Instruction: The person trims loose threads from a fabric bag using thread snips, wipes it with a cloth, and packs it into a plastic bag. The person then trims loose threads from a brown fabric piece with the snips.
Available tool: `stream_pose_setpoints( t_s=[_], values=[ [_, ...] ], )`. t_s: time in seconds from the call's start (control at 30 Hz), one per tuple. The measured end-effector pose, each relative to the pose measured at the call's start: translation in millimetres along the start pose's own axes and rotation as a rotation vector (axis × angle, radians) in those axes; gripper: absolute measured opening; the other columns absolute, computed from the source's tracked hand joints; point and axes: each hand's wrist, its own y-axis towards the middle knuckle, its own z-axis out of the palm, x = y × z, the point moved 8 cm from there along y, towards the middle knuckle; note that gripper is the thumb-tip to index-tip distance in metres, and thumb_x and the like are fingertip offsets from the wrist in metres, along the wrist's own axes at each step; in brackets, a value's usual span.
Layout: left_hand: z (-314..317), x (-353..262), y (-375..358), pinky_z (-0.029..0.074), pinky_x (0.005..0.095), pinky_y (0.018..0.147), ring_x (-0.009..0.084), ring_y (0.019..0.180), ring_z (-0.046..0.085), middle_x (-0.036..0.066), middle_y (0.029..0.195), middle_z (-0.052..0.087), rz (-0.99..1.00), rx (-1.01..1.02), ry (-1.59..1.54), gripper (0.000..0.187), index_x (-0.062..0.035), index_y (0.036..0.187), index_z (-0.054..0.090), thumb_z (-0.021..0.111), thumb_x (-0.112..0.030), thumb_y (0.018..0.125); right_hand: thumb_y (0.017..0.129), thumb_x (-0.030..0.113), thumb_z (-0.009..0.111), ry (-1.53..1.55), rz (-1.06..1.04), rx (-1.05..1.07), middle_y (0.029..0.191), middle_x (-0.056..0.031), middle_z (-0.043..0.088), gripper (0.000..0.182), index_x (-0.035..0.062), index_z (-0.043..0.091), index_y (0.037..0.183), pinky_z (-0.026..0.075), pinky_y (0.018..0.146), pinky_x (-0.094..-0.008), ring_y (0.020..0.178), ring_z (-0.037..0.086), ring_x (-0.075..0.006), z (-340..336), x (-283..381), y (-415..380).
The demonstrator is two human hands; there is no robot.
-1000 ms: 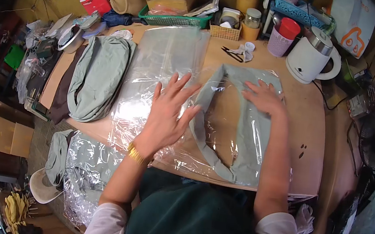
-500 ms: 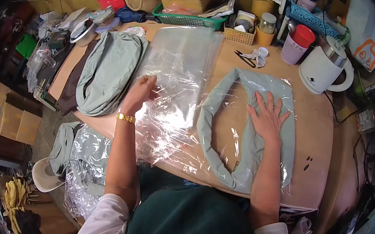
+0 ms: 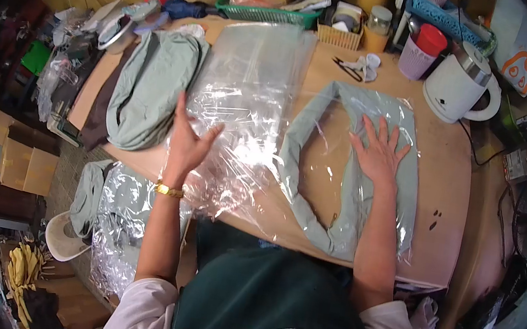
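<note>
My left hand [image 3: 190,141] is open, thumb and fingers apart, over the left edge of a stack of clear plastic bags [image 3: 248,76]. Left of it lies a folded grey-green cloth piece [image 3: 153,90]. My right hand [image 3: 380,150] rests with fingers spread on a second grey-green cloth piece [image 3: 355,203], which is inside clear plastic and forms a loop around an opening. Both hands hold nothing.
Black scissors [image 3: 348,69] lie behind the bagged cloth. At the back stand a white kettle [image 3: 457,87], a pink cup [image 3: 417,57], a small basket [image 3: 339,37] and a green tray [image 3: 266,15]. Plastic-wrapped cloth [image 3: 126,220] is below the table's left edge.
My left hand has opened from a closed shape, its fingers now spread. My right hand stays on the bagged cloth. The whole view has shifted slightly.
</note>
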Motion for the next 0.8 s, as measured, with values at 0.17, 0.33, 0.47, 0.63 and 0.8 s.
stream_pose_setpoints(
  t_s=[0.17, 0.33, 0.47, 0.63, 0.8],
  values=[
    [13, 18, -18, 0.041, 0.0214, 0.057, 0.0067, 0.061, 0.050, 0.002, 0.067, 0.058, -0.246, 0.157, -0.345, 0.090, -0.0042, 0.151, 0.017, 0.076, -0.014, 0.084, 0.091, 0.067, 0.042, -0.014, 0.016, 0.043, 0.160, -0.0093, 0.020, 0.068, 0.0313, 0.038, 0.148, 0.003, 0.114, -0.0655, 0.147, 0.013, -0.0372, -10, -12, 7],
    [0, -7, -38, 0.053, 0.0372, 0.079, 0.0250, 0.092, 0.063, 0.020, 0.113, 0.061, -0.392, 0.237, -0.252, 0.082, -0.0099, 0.153, 0.017, 0.067, -0.025, 0.090, 0.093, 0.022, 0.060, 0.269, -0.139, -0.121, 0.145, -0.0215, 0.044, 0.048, 0.0069, 0.050, 0.138, 0.032, 0.112, -0.0425, 0.135, 0.040, -0.0361, -87, -43, -34],
    [15, -6, -67, 0.051, 0.0416, 0.085, 0.0350, 0.089, 0.065, 0.023, 0.102, 0.066, -0.368, 0.360, -0.219, 0.082, -0.0143, 0.155, 0.010, 0.061, -0.032, 0.093, 0.092, 0.017, 0.059, 0.016, -0.080, -0.130, 0.147, -0.0215, 0.041, 0.061, 0.0050, 0.037, 0.147, 0.028, 0.114, -0.0434, 0.136, 0.038, -0.0344, -45, -98, -105],
    [-85, 55, -104, 0.051, 0.0359, 0.082, 0.0247, 0.086, 0.064, 0.016, 0.105, 0.064, -0.235, -0.169, -0.239, 0.075, -0.0100, 0.152, 0.021, 0.064, -0.020, 0.092, 0.088, 0.006, 0.060, 0.341, -0.178, -0.089, 0.134, -0.0222, 0.053, 0.049, 0.0016, 0.052, 0.136, 0.032, 0.110, -0.0416, 0.128, 0.047, -0.0338, -56, 9, -134],
    [-279, 144, -230, 0.049, 0.0241, 0.072, 0.0087, 0.078, 0.059, 0.006, 0.103, 0.061, -0.492, -0.632, -0.214, 0.064, -0.0076, 0.148, 0.032, 0.065, -0.015, 0.093, 0.085, -0.003, 0.058, 0.804, -0.524, 0.016, 0.120, -0.0156, 0.063, 0.033, -0.0056, 0.063, 0.118, 0.041, 0.102, -0.0347, 0.115, 0.057, -0.0243, -96, 212, -133]
  ],
)
